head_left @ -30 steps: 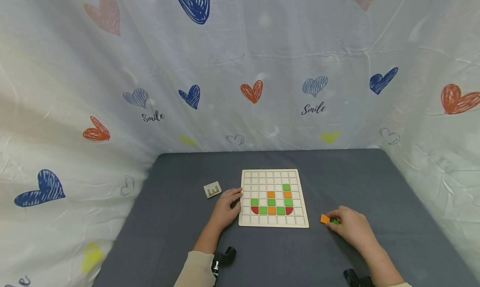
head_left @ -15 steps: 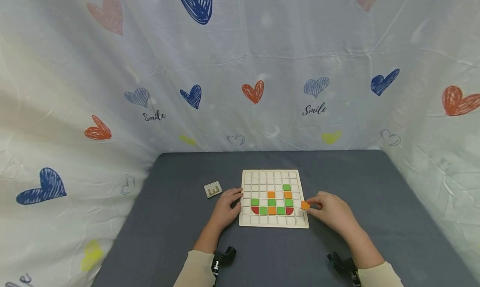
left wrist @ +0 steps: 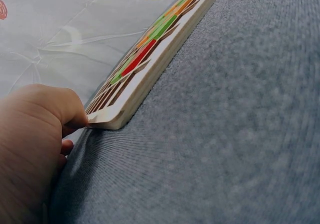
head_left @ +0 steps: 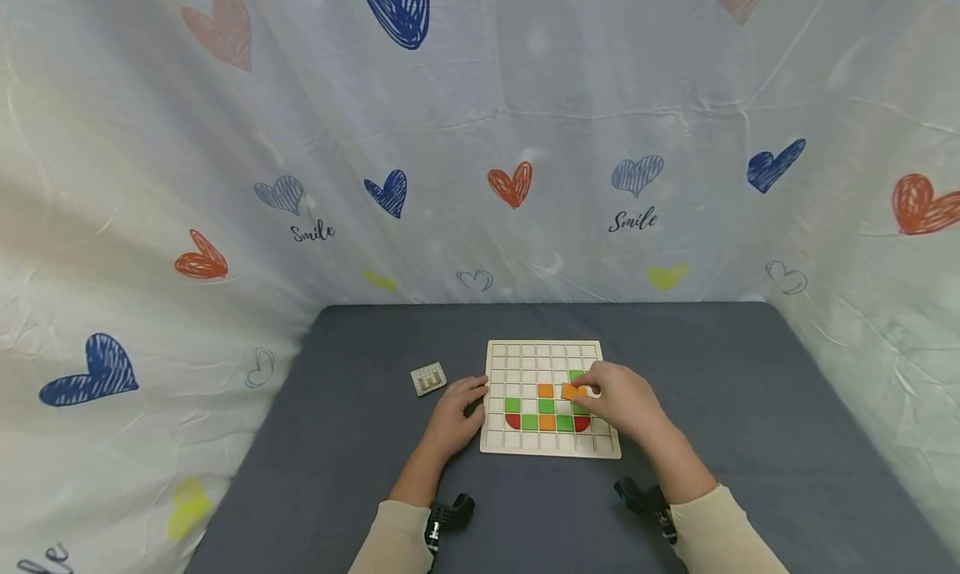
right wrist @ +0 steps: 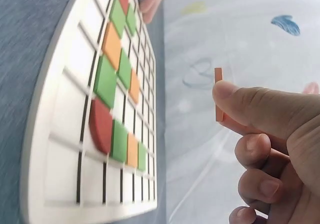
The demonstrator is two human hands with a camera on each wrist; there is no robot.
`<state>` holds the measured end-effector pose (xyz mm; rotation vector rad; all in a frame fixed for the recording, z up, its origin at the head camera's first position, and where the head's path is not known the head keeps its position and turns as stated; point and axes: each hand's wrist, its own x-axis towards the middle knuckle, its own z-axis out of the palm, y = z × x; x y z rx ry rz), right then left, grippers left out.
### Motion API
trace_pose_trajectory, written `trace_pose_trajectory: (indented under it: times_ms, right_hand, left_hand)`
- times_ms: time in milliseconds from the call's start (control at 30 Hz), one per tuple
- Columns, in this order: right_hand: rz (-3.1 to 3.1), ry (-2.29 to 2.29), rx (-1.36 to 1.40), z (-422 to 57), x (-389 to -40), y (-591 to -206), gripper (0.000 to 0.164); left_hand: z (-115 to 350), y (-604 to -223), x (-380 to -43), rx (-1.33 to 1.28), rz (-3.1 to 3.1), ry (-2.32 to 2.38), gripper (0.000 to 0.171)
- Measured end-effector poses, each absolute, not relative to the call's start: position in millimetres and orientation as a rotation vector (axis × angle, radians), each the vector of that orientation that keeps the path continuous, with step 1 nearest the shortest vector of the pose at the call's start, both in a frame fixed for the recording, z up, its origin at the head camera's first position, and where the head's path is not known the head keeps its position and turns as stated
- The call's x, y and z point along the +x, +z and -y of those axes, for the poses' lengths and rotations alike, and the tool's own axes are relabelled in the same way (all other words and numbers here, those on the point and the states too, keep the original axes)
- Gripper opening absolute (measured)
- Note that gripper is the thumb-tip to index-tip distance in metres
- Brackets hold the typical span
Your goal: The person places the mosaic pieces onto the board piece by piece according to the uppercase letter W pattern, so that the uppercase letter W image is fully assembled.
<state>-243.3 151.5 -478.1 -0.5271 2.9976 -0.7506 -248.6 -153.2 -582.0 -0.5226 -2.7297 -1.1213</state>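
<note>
A pale grid board (head_left: 521, 442) lies on the dark table, with green, orange and red tiles set in several of its cells. My left hand (head_left: 452, 411) rests at the board's left edge, its thumb and fingertips touching the rim. The left wrist view shows a digit right against the board's corner (left wrist: 102, 116). My right hand (head_left: 628, 399) is over the board's right side and pinches an orange square tile (head_left: 569, 391) between thumb and forefinger. In the right wrist view this tile (right wrist: 218, 115) is edge-on, above the board, while the other fingers curl beneath.
Left of the board lies a small card with a grid pattern (head_left: 428, 379). A grey cloth covers the table (head_left: 375, 457). Behind and at the sides hangs a white curtain (head_left: 442, 124) printed with hearts. Each wrist wears a black device (head_left: 452, 511).
My right hand has moved left from the table onto the board, carrying the orange tile. A green piece seen by its fingers a second ago no longer shows. The left hand stays put.
</note>
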Motion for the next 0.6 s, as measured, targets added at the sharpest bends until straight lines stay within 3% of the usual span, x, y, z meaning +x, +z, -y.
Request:
trace_pose_trajectory:
  times_ms: [600]
  right_hand:
    - [-2.915,-0.730,-0.575,-89,-278,-483,0.028]
  left_hand:
    - [156,-585,-251,-0.541,2.737,-1.104,0.037]
